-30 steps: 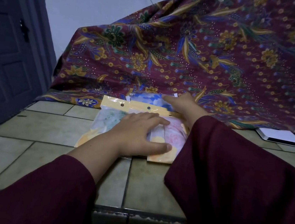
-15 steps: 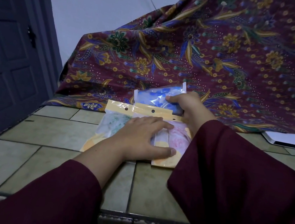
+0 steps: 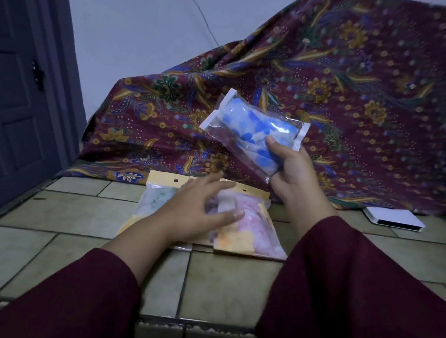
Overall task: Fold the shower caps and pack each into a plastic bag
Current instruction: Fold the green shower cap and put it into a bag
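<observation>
My right hand (image 3: 296, 172) grips a clear plastic bag with a folded blue-and-white shower cap (image 3: 251, 131) inside, raised in the air above the tiled surface. Two packed bags with yellow header strips lie side by side on the tiles: one holds a greenish cap (image 3: 156, 202), the other a pink cap (image 3: 253, 228). My left hand (image 3: 203, 208) hovers flat with straight fingers over these two bags, covering where they meet; whether it touches them is unclear.
A maroon floral cloth (image 3: 339, 84) drapes over something bulky behind the bags. A flat white box (image 3: 394, 218) lies on the tiles at the right. A dark door (image 3: 5, 100) stands at the left. The tiled ledge (image 3: 215, 288) ends just before my sleeves.
My right hand has lifted the blue cap's bag from behind the yellow bags up into the air. My left hand has stayed over the two lying bags.
</observation>
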